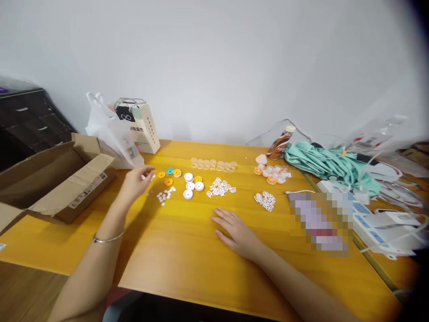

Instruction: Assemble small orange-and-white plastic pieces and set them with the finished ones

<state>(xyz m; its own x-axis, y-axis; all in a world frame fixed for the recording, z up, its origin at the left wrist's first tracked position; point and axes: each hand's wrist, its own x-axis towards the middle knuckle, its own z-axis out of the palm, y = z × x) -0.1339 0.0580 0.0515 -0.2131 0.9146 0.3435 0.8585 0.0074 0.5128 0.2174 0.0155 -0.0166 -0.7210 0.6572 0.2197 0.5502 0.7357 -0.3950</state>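
Observation:
My left hand [136, 182] is over the left of the table, fingers stretched forward and slightly bent, with no object visible in them. Small white pieces [152, 176] lie just beside its fingertips, partly hidden by the hand. Below them are scattered small white discs [165, 195]. Nearby sit orange round caps [168, 181], a teal round cap [170, 171] and white round caps [188, 194]. My right hand [236, 232] rests on the tabletop, fingers spread and nothing held. Closest in front of it is a pile of white openwork pieces [221, 188].
Clear round cups [213, 164] stand in a row behind. Rightward are more white openwork pieces [265, 201], clear-and-orange assemblies [273, 174], a bottle [280, 143], teal cloth [325, 161] and a power strip [370, 230]. An open cardboard box [83, 188] and bags [147, 127] stand left.

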